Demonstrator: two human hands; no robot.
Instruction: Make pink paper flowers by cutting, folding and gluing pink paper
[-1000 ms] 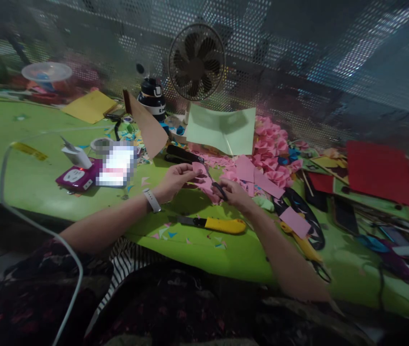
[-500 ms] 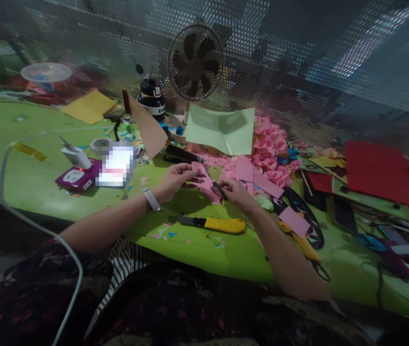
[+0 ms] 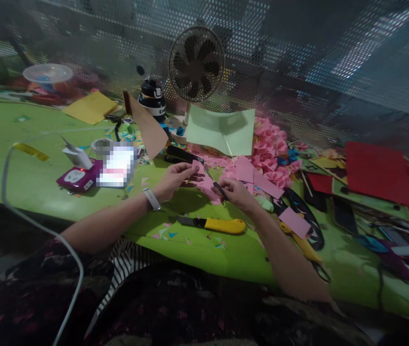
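Note:
A small piece of pink paper (image 3: 199, 170) is pinched between the thumb and fingers of my left hand (image 3: 176, 179). My right hand (image 3: 238, 192) is closed around the dark handles of a pair of scissors (image 3: 220, 190), whose blades point up and left at the paper. How far the blades are apart I cannot tell. Pink scraps lie under and behind both hands. In front of them, on the green table (image 3: 204, 257), rests a yellow utility knife (image 3: 224, 226) with its blade to the left. Beside my right wrist are pink paper squares (image 3: 295, 222).
Behind the hands stand a light green folded sheet (image 3: 222, 132), a fan (image 3: 196, 65) and a black bottle (image 3: 152, 101). Pink paper petals (image 3: 271, 144) are heaped to the right. A purple power socket (image 3: 78, 178) with a cable sits left. Red sheets (image 3: 377, 173) lie far right.
The view has shifted very slightly. Both hands keep nearly the same place, with the pink paper in the left and the scissors in the right.

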